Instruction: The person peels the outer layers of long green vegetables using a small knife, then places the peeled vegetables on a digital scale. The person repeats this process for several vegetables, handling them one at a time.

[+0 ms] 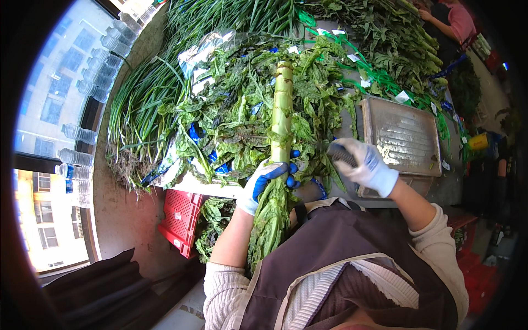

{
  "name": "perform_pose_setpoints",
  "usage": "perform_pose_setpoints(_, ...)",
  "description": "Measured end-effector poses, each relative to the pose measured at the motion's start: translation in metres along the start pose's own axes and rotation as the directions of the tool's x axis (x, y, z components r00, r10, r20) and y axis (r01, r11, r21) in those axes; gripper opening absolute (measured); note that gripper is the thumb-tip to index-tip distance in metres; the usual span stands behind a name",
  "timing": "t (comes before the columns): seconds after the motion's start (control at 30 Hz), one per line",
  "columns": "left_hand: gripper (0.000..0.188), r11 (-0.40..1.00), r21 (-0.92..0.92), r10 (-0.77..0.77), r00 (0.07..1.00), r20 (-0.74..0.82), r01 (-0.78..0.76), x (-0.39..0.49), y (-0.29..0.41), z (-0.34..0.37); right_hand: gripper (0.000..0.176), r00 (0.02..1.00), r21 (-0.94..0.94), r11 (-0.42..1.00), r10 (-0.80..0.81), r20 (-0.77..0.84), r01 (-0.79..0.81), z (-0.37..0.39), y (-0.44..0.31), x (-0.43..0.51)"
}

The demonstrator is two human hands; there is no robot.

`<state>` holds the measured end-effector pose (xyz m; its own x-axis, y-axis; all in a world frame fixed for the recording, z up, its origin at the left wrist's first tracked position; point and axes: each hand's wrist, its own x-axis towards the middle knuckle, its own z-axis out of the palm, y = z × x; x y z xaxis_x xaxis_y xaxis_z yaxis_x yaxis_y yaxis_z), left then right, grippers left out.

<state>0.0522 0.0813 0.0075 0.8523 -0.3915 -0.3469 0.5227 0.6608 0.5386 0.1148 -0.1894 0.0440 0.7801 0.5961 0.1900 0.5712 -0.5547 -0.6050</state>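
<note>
My left hand (pixel 268 181), in a white glove with blue-coated palm and fingers, grips a celtuce stem (pixel 282 111) low down, near its leafy top. The pale green stem stands away from me with its cut end farthest off, and its leaves (pixel 270 218) hang back toward my apron. To the right, my right hand (pixel 363 165), gloved alike, is closed around a dark, ridged object (pixel 343 154), perhaps a brush or scraper; its exact kind is unclear. That hand is apart from the stem. Stripped leaves (pixel 235 119) cover the work surface beyond both hands.
A metal-topped scale or tray (pixel 406 136) lies at right. Green onions (pixel 140 115) are heaped at left, more celtuce (pixel 383 45) at the back right, near green ties (pixel 371 70). A red crate (pixel 181 218) sits below. Plastic bottles (pixel 78 134) line the window. A co-worker (pixel 449 24) stands far right.
</note>
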Motion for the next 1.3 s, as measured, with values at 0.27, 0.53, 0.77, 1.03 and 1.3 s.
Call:
perform_pose_setpoints(0.27, 0.032, 0.958, -0.285, 0.06, 0.995, 0.078, -0.036, -0.004, -0.002, -0.014, 0.069, 0.95, -0.659, 0.701, -0.305, 0.067, 0.271, 0.021, -0.008, 0.023)
perform_pose_setpoints(0.53, 0.045, 0.959, -0.285, 0.047, 0.985, 0.164, 0.002, -0.012, -0.002, -0.009, 0.057, 0.881, -0.737, 0.595, -0.472, 0.001, 0.32, 0.007, -0.007, 0.039)
perform_pose_setpoints(0.77, 0.045, 0.918, -0.397, 0.144, 0.909, 0.392, 0.026, -0.008, -0.018, -0.014, 0.055, 0.868, -0.744, 0.58, -0.496, 0.002, 0.333, 0.011, -0.014, 0.033)
perform_pose_setpoints(1.03, 0.044, 0.888, -0.453, 0.13, 0.906, 0.404, 0.075, -0.015, -0.03, -0.018, 0.026, 0.856, -0.719, 0.617, -0.513, -0.06, 0.319, 0.025, -0.003, 0.043)
perform_pose_setpoints(1.3, 0.051, 0.945, -0.326, 0.105, 0.946, 0.307, 0.002, -0.032, -0.022, -0.019, 0.036, 0.858, -0.532, 0.841, -0.195, -0.474, -0.103, -0.016, -0.01, 0.07)
